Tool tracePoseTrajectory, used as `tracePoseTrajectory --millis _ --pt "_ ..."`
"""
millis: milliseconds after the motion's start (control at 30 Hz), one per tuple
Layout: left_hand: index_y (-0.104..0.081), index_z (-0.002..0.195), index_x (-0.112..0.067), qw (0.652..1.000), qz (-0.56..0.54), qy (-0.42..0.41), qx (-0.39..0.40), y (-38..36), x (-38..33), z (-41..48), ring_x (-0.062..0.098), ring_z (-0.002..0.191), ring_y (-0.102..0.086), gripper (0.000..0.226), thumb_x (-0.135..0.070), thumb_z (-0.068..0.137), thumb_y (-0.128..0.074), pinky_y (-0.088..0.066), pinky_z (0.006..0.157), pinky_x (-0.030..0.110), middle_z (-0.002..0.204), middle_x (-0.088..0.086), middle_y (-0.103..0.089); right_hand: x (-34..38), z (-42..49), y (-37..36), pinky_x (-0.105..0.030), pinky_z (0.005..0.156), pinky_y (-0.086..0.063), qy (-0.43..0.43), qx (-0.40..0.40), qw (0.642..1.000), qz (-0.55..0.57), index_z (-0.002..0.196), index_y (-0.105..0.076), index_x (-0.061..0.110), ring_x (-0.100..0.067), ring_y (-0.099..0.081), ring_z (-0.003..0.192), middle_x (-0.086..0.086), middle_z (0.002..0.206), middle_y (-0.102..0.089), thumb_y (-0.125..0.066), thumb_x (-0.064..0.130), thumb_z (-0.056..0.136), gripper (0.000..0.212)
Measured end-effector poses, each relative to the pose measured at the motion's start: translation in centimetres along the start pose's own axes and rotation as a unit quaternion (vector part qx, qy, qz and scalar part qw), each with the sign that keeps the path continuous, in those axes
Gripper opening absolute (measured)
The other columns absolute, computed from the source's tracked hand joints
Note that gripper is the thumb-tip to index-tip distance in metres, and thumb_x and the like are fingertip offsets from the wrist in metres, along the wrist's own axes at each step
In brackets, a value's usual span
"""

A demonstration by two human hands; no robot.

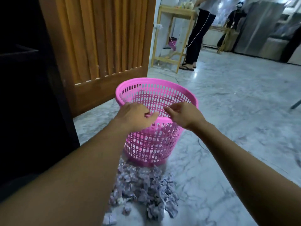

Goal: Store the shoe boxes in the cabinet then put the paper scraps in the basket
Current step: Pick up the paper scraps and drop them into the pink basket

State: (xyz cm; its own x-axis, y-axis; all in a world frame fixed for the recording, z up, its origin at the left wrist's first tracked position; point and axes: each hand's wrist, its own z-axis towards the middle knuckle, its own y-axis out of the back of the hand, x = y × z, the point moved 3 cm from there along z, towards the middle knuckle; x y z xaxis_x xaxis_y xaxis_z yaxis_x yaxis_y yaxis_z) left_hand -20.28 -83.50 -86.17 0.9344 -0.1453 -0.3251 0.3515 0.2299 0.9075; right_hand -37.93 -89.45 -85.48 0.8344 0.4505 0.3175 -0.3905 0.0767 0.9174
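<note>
A pink plastic mesh basket (156,95) stands upright on the marble floor in front of me. My left hand (135,115) is curled over its near rim, with pink plastic showing between the fingers. My right hand (180,115) hovers over the near rim, its fingers loosely curled toward the thumb; nothing shows in them. A pile of crumpled greyish paper scraps (143,190) lies on the floor just this side of the basket. The dark cabinet (24,103) fills the left, its inside too dark to read. No shoe boxes are in view.
A slatted wooden door (101,46) stands open behind the basket. Farther back, a person in dark trousers (198,38) stands by a light wooden table frame (172,36). Another person (234,22) is near a steel fridge (260,25). Marble floor stretches to the right.
</note>
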Motion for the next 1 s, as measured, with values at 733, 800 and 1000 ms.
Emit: tracePoseTrajectory --millis 733,800,1000 --pt "-0.057 0.125 -0.016 0.966 0.072 0.020 -0.248 -3.8 -2.3 -8.6 0.031 0.126 -0.046 0.053 -0.052 0.087 -0.051 -0.029 0.107 0.047 0.133 0.015 -0.050 -4.4 -14.2 -9.5 -0.041 0.106 -0.038 -0.042 -0.306 0.933 0.187 0.123 -0.059 0.014 -0.025 -0.046 0.124 -0.010 0.131 -0.050 -0.057 0.039 0.093 0.040" --pt "-0.034 0.147 -0.022 0.965 0.054 0.085 -0.243 -5.7 -2.8 -10.1 0.035 0.143 -0.025 0.068 -0.054 0.089 -0.050 -0.019 0.116 0.051 0.156 0.019 -0.022 -5.8 -17.1 -13.2 -0.047 0.104 -0.040 -0.035 -0.218 0.966 0.136 0.126 -0.057 0.016 -0.028 -0.047 0.124 -0.010 0.133 -0.050 -0.056 0.049 0.090 0.048" --pt "-0.009 0.154 -0.031 0.970 -0.070 0.215 -0.093 -13.9 -4.5 -16.1 0.036 0.146 -0.013 0.079 -0.051 0.092 -0.052 -0.015 0.117 0.052 0.160 0.015 -0.003 -9.5 -22.8 -21.1 -0.061 0.111 -0.026 -0.027 0.076 0.996 0.042 0.144 -0.043 0.026 -0.035 -0.025 0.145 -0.017 0.154 -0.031 -0.047 0.081 0.074 0.089"
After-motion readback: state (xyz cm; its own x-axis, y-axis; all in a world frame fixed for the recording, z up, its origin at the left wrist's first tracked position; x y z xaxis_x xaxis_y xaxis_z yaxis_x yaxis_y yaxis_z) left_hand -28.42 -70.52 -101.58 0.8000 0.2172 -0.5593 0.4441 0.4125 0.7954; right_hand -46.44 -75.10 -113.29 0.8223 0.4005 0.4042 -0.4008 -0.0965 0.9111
